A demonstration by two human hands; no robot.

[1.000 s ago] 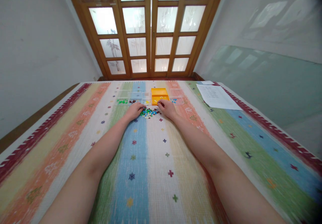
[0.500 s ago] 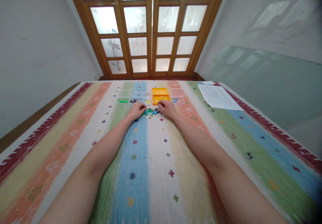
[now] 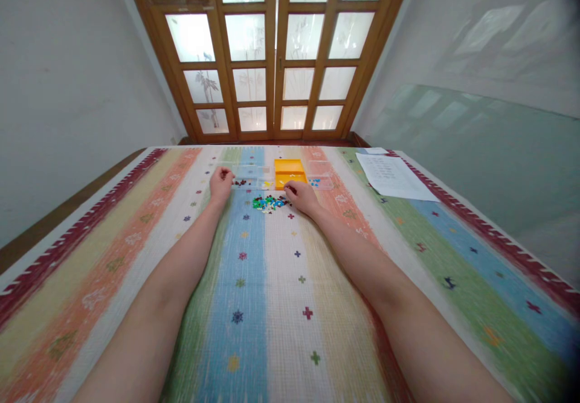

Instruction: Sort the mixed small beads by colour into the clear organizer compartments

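A small heap of mixed coloured beads (image 3: 269,202) lies on the striped cloth (image 3: 272,306). Behind it stands a row of clear plastic trays (image 3: 247,180) and a yellow tray (image 3: 289,172). My left hand (image 3: 221,183) rests at the left end of the row, over the tray where green beads lay, fingers curled; what it holds is too small to make out. My right hand (image 3: 301,196) lies just right of the heap, in front of the yellow tray, fingers pinched together at the beads.
A clear tray with blue beads (image 3: 317,181) sits right of the yellow one. A printed sheet of paper (image 3: 392,176) lies at the far right of the cloth. Wooden glazed doors (image 3: 276,52) stand behind the table, with a wall on each side.
My left hand has left the bead heap and moved up and to the left, onto the leftmost clear tray. My right hand has stayed by the heap.
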